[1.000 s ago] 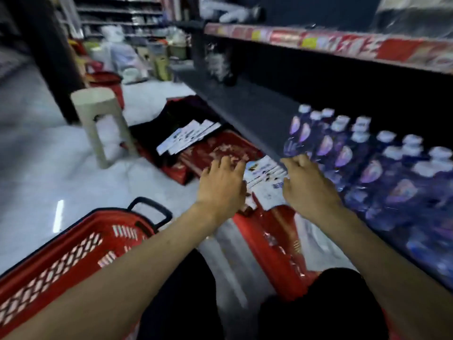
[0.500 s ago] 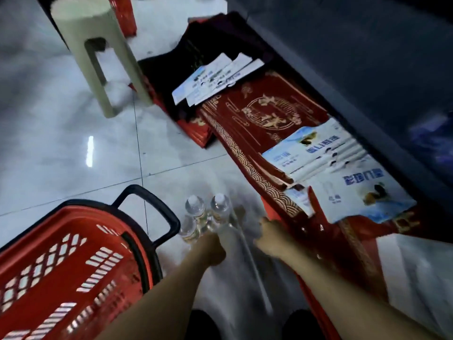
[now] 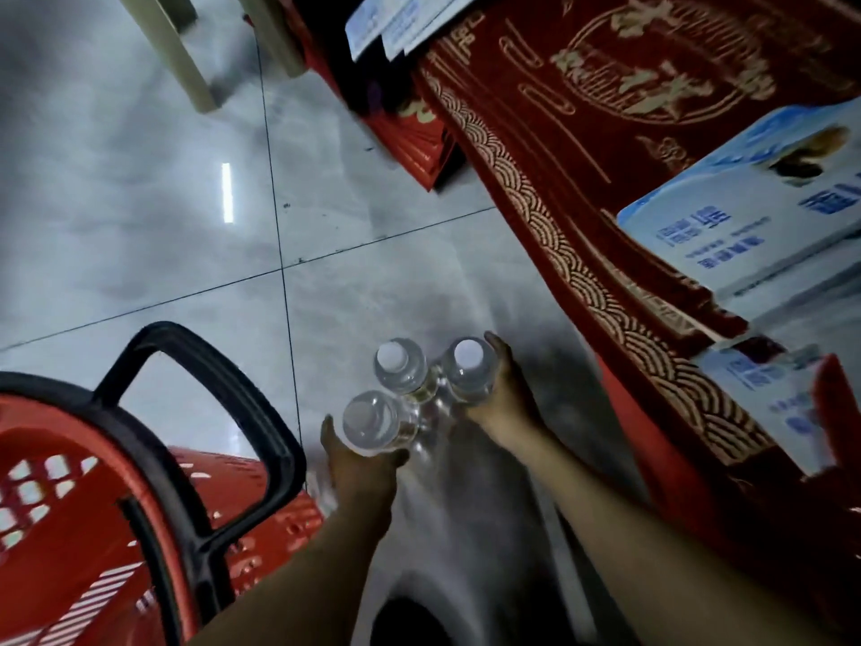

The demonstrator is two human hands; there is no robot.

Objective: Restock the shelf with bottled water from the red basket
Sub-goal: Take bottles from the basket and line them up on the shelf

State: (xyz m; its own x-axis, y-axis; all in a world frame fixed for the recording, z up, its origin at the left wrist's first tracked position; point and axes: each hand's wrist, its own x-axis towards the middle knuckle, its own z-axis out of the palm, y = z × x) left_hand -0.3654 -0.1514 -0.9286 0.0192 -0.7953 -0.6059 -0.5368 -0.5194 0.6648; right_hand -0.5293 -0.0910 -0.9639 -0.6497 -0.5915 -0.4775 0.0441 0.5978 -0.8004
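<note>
Three clear water bottles with white caps stand close together above the grey floor, seen from above. My left hand grips the nearest bottle from below-left. My right hand wraps the right bottle. The middle bottle is squeezed between the two. The red basket with its black handle sits at the lower left, just left of my left hand. The shelf is out of view.
Red patterned boxes with white and blue cartons on top line the right side. The legs of a pale stool stand at the top left. Grey tiled floor spreads between them.
The view dropped from the shelf of bottles to the floor. Both hands came down from the shelf edge and closed around three bottles beside the basket.
</note>
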